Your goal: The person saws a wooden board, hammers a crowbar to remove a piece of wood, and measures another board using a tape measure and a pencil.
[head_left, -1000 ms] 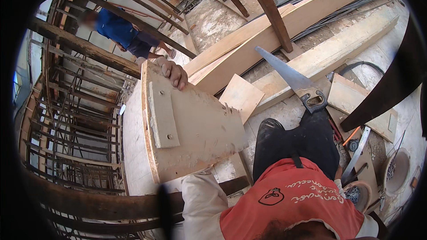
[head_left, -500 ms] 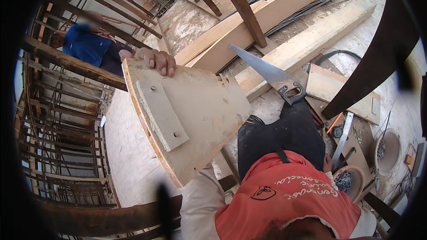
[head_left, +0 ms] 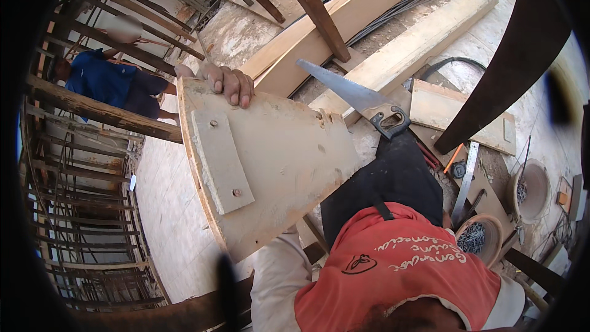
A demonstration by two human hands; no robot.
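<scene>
One pale, tapering board is gripped at its far edge by the left hand, whose fingers are set close together and curled over the face. The board is held left of the dark trousers; a narrow strip is fixed near its left edge. The right hand is almost wholly hidden; how its fingers stand cannot be told. A handsaw is seen just beyond the trousers.
</scene>
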